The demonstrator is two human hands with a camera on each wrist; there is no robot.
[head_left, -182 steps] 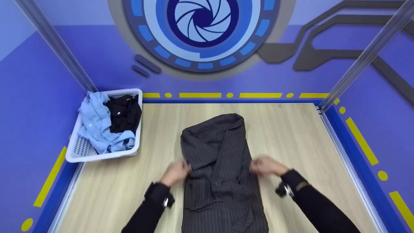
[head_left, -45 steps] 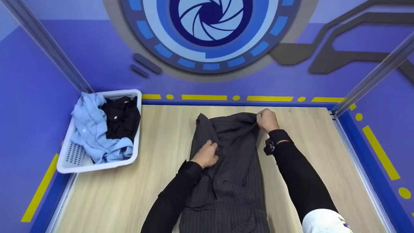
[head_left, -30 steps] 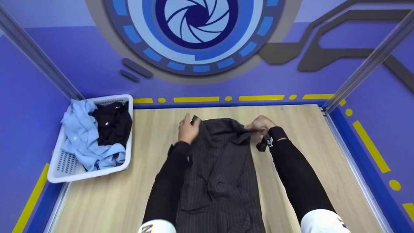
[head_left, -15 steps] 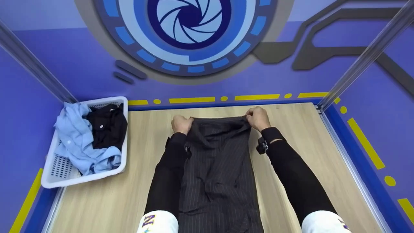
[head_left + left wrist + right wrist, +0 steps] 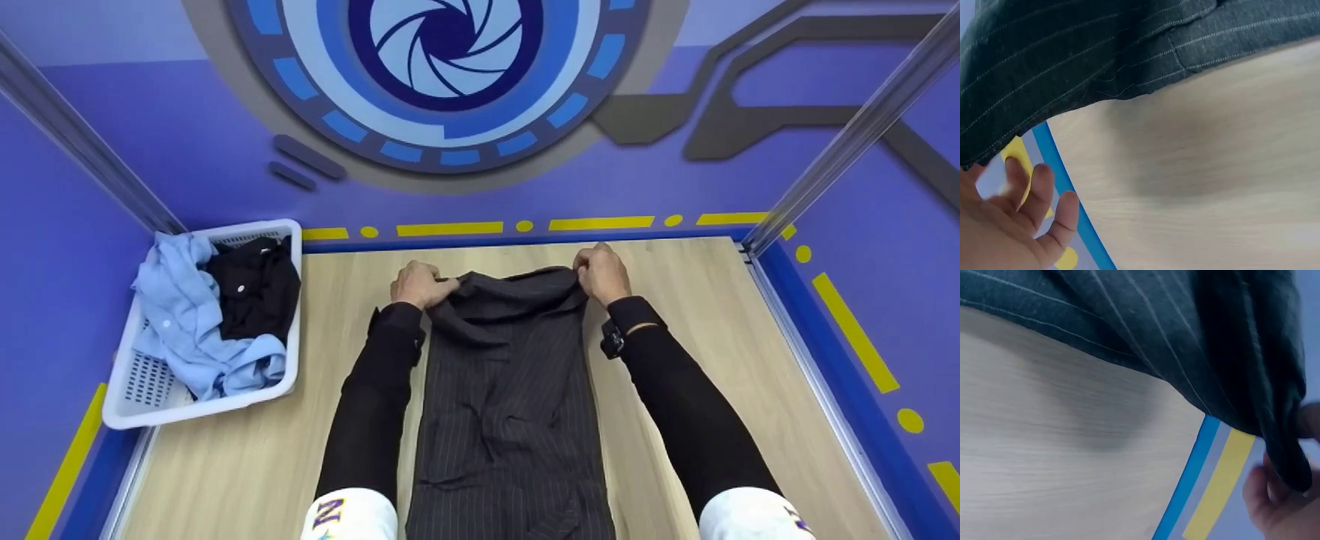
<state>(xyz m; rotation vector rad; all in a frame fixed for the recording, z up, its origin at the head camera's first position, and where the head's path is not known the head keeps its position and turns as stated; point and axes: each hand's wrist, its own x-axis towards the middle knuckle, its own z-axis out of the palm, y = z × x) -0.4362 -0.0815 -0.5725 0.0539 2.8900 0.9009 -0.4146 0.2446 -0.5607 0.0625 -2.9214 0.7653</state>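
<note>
A dark pinstriped shirt [image 5: 517,405], folded into a long narrow strip, lies on the wooden table with its far end raised. My left hand [image 5: 418,285] pinches the far left corner, thumb over the cloth. In the left wrist view the other fingers [image 5: 1064,222] of that hand are spread loosely beside the hem; the pinch itself is hidden behind cloth. At the far right corner my right hand [image 5: 604,275] pinches the fabric between thumb and fingers. A fold of the shirt [image 5: 1280,455] hangs from that grip in the right wrist view. Between the hands the edge sags and bunches.
A white plastic basket [image 5: 294,352] stands at the back left, holding a light blue garment [image 5: 176,300] and a black garment [image 5: 259,300]. Blue printed walls [image 5: 495,187] enclose the table [image 5: 345,450] at the back and sides, with metal posts in the corners.
The left hand went from the shirt's middle to its far left corner and took hold there. The far end, earlier with flaps lying across it, is now stretched between both hands and lifted.
</note>
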